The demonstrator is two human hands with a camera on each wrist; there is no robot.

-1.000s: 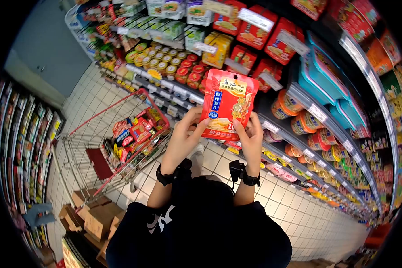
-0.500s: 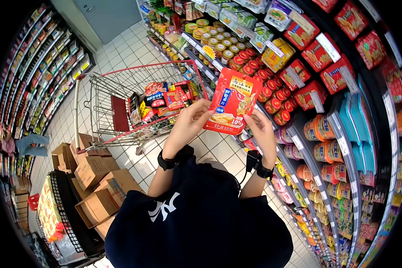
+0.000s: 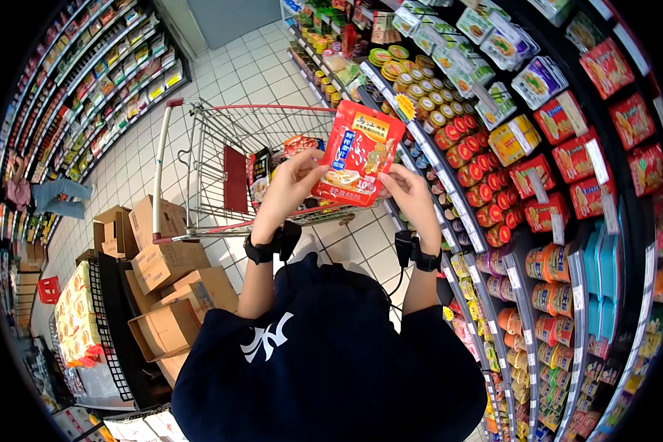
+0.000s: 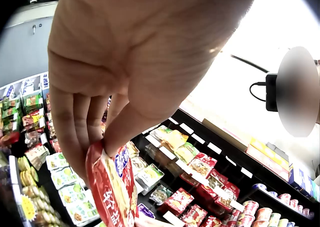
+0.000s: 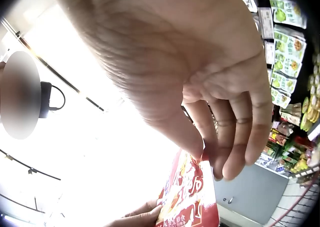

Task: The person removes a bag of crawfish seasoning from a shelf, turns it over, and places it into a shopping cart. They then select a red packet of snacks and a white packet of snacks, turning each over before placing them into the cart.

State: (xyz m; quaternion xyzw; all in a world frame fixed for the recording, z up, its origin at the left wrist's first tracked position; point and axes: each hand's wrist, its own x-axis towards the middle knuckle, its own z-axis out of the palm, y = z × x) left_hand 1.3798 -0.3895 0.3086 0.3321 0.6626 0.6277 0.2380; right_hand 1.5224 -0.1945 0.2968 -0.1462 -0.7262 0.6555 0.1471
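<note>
A flat red food pouch (image 3: 361,151) with a yellow label and a blue panel is held up in front of the body, its printed face toward the head camera. My left hand (image 3: 291,190) pinches its lower left edge between thumb and fingers. At the lower right edge, my right hand (image 3: 412,202) pinches it the same way. In the left wrist view the pouch (image 4: 111,187) is seen nearly edge-on beneath the thumb. The right wrist view shows the pouch (image 5: 187,197) by its corner, with the left fingers at the far side.
A wire shopping cart (image 3: 214,166) with packaged food inside stands beyond the left hand. Shelves of jars (image 3: 486,177), pouches and tubs (image 3: 549,298) line the right. Cardboard boxes (image 3: 166,265) are stacked at the lower left; a person in jeans (image 3: 62,197) is at far left.
The view has turned left, so the shelves shift right in frame, and the cart comes behind the pouch. Both hands keep their pinch on the pouch, which has tilted slightly.
</note>
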